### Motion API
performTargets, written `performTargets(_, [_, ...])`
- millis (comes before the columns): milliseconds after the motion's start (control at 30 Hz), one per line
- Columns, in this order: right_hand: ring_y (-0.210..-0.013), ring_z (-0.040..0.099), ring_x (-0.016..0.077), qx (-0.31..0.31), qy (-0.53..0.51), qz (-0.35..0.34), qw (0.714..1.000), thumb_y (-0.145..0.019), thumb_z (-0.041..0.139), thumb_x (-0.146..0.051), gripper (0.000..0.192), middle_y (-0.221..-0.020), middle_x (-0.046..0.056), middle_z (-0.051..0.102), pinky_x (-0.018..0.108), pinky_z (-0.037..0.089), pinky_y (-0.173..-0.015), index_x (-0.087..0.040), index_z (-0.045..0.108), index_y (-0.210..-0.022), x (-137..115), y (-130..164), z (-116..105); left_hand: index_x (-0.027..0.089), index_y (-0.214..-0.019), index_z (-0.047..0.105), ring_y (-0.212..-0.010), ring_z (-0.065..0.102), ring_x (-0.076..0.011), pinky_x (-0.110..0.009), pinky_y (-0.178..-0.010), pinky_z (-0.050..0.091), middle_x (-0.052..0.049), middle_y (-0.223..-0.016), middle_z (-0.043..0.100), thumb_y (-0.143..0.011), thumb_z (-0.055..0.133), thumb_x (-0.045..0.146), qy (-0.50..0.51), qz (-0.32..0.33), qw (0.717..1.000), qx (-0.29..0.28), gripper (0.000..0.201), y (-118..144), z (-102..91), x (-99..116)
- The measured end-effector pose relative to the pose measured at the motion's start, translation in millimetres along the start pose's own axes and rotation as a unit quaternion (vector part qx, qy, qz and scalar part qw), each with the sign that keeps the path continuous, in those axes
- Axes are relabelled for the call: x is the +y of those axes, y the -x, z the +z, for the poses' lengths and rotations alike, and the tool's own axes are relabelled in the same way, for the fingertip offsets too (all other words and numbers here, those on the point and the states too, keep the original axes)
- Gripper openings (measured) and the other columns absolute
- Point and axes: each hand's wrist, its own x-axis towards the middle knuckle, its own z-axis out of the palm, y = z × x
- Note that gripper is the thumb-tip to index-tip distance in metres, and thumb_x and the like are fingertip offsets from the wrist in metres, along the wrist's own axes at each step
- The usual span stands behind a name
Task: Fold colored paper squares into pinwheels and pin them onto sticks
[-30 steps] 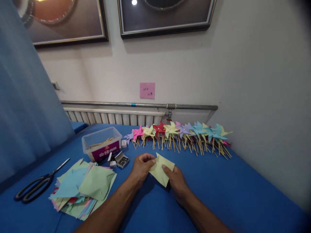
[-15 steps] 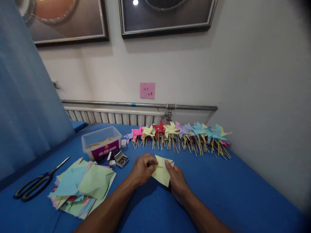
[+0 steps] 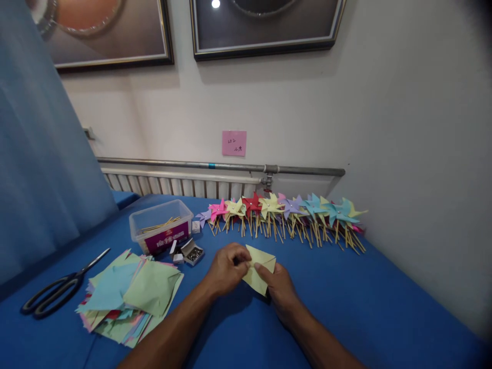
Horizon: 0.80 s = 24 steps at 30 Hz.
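Note:
A pale yellow paper square [image 3: 257, 280] with cut slits is held up between both hands over the blue table. My left hand [image 3: 229, 267] pinches its left side near the middle, thumb and fingers closed. From the right, my right hand [image 3: 280, 285] grips the sheet, its thumb lying across the front close to the centre; the fingers behind the paper are hidden. Whether a pin is at the centre is too small to tell. Left of my left hand lie a small open box of pins [image 3: 193, 252] and a pile of coloured paper sheets [image 3: 130, 297].
Black-handled scissors [image 3: 63, 287] lie at the far left. A clear plastic tub [image 3: 161, 225] with wooden sticks stands behind the paper pile. Along the back runs a row of finished paper pinwheels [image 3: 271, 205] on sticks, before a radiator [image 3: 180, 184]. A blue curtain [image 3: 42, 154] hangs at left.
My right thumb has slid left and down from the paper's upper right corner to near its centre. My left hand keeps its pinch in nearly the same place.

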Motion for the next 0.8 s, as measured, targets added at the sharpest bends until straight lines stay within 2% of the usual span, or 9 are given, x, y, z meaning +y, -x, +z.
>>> performTargets(67, [-0.069, 0.071, 0.0248, 0.007, 0.012, -0.005, 1.000, -0.069, 0.080, -0.043, 0.042, -0.080, 0.007, 0.078, 0.033, 0.053, -0.064, -0.016, 0.070, -0.099, -1, 0, 0, 0.015, -0.074, 0.064, -0.060, 0.050, -0.0108, -0.022, -0.056, 0.037, 0.000, -0.067, 0.059, -0.072, 0.062, 0.021, 0.051, -0.094, 0.994, 0.021, 0.007, -1, -0.9, 1])
performTargets(133, [-0.069, 0.072, 0.0248, 0.005, 0.022, -0.009, 1.000, -0.069, 0.079, -0.043, 0.043, -0.081, 0.007, 0.078, 0.034, 0.054, -0.066, -0.016, 0.070, -0.102, -4, 1, 0, 0.015, -0.071, 0.061, -0.054, 0.044, -0.0096, -0.022, -0.052, 0.032, 0.003, -0.058, 0.052, -0.073, 0.064, 0.031, 0.092, -0.168, 0.981, 0.028, 0.017, -3, -0.7, 2])
performTargets(267, [-0.068, 0.071, 0.0253, 0.003, 0.044, -0.019, 0.999, -0.066, 0.081, -0.045, 0.046, -0.080, 0.008, 0.077, 0.034, 0.054, -0.063, -0.016, 0.071, -0.100, -7, 3, 3, 0.015, -0.065, 0.058, -0.051, 0.042, -0.0089, -0.023, -0.052, 0.031, 0.003, -0.055, 0.052, -0.065, 0.070, 0.039, 0.159, -0.235, 0.959, 0.002, 0.026, -2, 4.9, -2])
performTargets(500, [-0.065, 0.070, 0.0243, -0.002, 0.054, -0.020, 0.998, -0.065, 0.081, -0.051, 0.050, -0.078, 0.008, 0.077, 0.034, 0.054, -0.062, -0.015, 0.072, -0.099, -4, 1, 1, 0.016, -0.062, 0.056, -0.047, 0.040, -0.0085, -0.023, -0.050, 0.029, 0.004, -0.051, 0.051, -0.062, 0.071, 0.034, 0.176, -0.268, 0.947, 0.017, 0.023, -1, 12.0, -8])
performTargets(667, [-0.064, 0.070, 0.0249, -0.011, 0.056, -0.016, 0.998, -0.064, 0.080, -0.054, 0.054, -0.075, 0.007, 0.077, 0.033, 0.052, -0.058, -0.015, 0.072, -0.101, 1, -4, -1, 0.016, -0.062, 0.056, -0.046, 0.040, -0.0085, -0.023, -0.049, 0.029, 0.004, -0.051, 0.051, -0.063, 0.070, 0.032, 0.175, -0.268, 0.947, 0.022, 0.022, -1, 12.8, -9])
performTargets(800, [-0.062, 0.069, 0.0243, -0.001, 0.070, -0.017, 0.997, -0.066, 0.079, -0.051, 0.050, -0.072, 0.006, 0.076, 0.034, 0.053, -0.060, -0.015, 0.073, -0.100, -3, -1, 2, 0.016, -0.063, 0.057, -0.049, 0.045, -0.0095, -0.023, -0.050, 0.033, 0.003, -0.054, 0.055, -0.062, 0.072, 0.033, 0.175, -0.258, 0.950, 0.014, 0.023, -1, 17.1, -17])
